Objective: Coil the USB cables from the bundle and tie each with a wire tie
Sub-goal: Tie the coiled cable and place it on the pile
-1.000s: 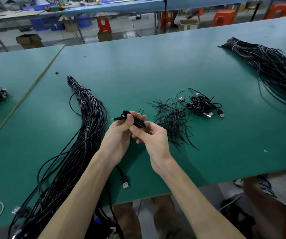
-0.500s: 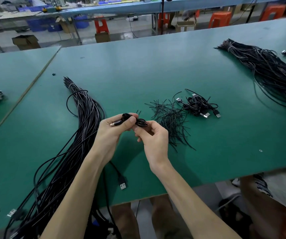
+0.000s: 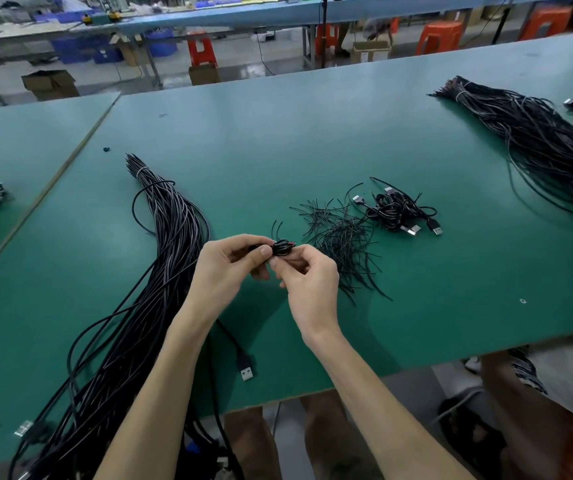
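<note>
Both hands, left (image 3: pixel 224 268) and right (image 3: pixel 307 282), pinch the coil (image 3: pixel 281 247); light, springy, likely unwinds, so hold mid-bundle.

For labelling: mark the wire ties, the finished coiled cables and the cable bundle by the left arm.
wire ties (image 3: pixel 338 237), head view, pile's middle
finished coiled cables (image 3: pixel 394 211), head view, coils' centre
cable bundle (image 3: pixel 171 233), head view, middle strands

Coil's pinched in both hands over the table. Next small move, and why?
Probably twist the wire tie ends shut. The left hand and right hand both pinch the coiled cable, and two thin ends stick up loose behind it, seemingly not yet twisted. It would then join the finished coils.
</note>
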